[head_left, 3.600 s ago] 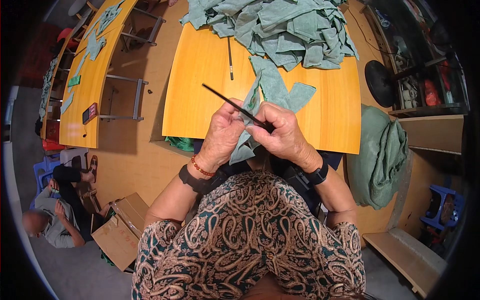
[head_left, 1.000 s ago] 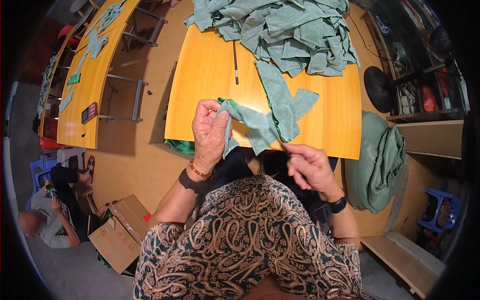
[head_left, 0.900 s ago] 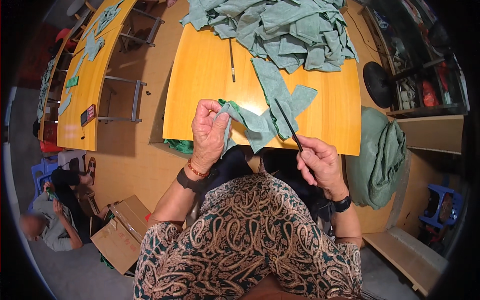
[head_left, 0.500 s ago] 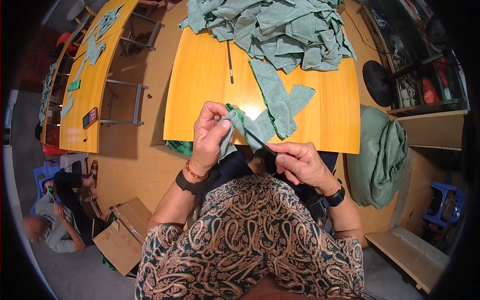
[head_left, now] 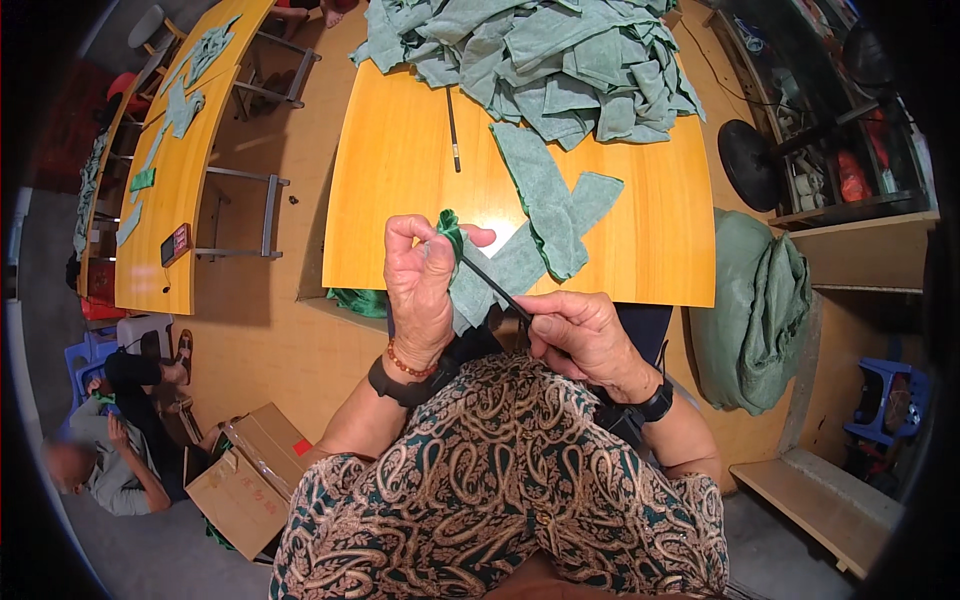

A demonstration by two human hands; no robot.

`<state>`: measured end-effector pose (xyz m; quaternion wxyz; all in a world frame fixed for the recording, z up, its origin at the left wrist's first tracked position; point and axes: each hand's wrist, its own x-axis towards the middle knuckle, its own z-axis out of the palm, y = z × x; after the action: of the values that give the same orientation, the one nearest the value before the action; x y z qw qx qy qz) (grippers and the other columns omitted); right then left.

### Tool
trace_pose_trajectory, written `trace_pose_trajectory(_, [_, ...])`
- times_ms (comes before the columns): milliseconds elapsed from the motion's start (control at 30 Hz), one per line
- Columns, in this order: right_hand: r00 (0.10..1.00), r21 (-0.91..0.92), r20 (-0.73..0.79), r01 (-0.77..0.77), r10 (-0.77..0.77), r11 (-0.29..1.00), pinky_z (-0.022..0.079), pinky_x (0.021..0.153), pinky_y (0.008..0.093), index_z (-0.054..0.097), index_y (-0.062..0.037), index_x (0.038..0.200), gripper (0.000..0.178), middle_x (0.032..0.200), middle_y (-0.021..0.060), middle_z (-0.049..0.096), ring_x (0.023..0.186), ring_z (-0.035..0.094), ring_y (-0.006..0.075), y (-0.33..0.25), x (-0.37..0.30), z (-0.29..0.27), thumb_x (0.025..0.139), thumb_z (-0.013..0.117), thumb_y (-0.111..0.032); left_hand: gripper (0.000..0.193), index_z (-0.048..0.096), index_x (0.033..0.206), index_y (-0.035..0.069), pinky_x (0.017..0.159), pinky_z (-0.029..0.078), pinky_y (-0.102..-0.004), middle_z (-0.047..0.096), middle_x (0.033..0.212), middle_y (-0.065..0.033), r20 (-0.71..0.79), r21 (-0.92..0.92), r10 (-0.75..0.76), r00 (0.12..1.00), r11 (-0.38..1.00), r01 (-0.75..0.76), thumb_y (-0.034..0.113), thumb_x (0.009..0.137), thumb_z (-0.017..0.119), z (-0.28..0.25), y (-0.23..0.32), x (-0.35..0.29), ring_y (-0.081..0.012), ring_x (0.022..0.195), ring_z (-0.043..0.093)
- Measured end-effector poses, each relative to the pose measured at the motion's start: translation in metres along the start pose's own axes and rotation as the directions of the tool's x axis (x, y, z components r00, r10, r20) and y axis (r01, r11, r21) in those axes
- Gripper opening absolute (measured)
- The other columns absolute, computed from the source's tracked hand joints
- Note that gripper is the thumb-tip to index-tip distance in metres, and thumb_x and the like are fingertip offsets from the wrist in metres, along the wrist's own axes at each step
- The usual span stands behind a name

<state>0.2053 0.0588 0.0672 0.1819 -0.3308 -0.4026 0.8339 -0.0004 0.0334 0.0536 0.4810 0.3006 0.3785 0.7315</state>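
Near the front edge of the table, my left hand (head_left: 420, 285) pinches a grey-green fabric strip (head_left: 470, 296). A bright green bunched end (head_left: 450, 226) sticks up at its fingertips. My right hand (head_left: 592, 345) grips a thin black rod (head_left: 498, 288) between thumb and fingers. The rod slants up to the left, its far tip at the cloth beside my left fingers; whether it enters the cloth is hidden. Just beyond, a flat grey-green strip with a green edge (head_left: 543, 200) lies across another strip (head_left: 598, 196) on the table.
A large heap of grey-green fabric pieces (head_left: 560, 70) covers the far part of the yellow table (head_left: 390, 180). A second black rod (head_left: 453, 130) lies there. A stuffed green sack (head_left: 745, 310) stands at right. Lower left are a cardboard box (head_left: 240, 480) and a seated person (head_left: 120, 450).
The cloth at my left fingertips now shows a bright green bunched end standing up. My left index finger has shifted, and the rod with my right hand has moved slightly left.
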Motion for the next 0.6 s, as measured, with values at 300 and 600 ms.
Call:
trace_pose_trajectory(300, [0.996,0.160,0.072,-0.055,0.044,0.986,0.032,0.036,0.0180,0.063,-0.0044,0.125,0.029,0.073,0.0044,0.063,0.043,0.047,0.0050,-0.003,0.017,0.007,0.097,0.059,-0.011,0.014,0.039,0.107,0.015,0.067,0.051,-0.0254,0.068,0.097,-0.0182,-0.104,0.048,0.137,0.985,0.990,-0.132,0.022,0.103,0.051,0.006,-0.004,-0.002,-0.0130,0.074,0.061])
trace_pose_trajectory(600, [0.986,0.068,0.033,0.162,-0.164,0.984,0.034,0.036,0.0195,0.064,-0.0008,0.121,0.026,0.074,0.0040,0.063,0.042,0.048,0.0064,0.002,0.041,0.018,0.098,0.056,-0.013,0.017,0.038,0.105,0.014,0.063,0.047,-0.0203,0.068,0.101,-0.0175,-0.033,0.056,0.042,0.999,0.998,-0.040,0.021,0.103,0.053,0.002,0.000,-0.004,-0.0065,0.068,0.054])
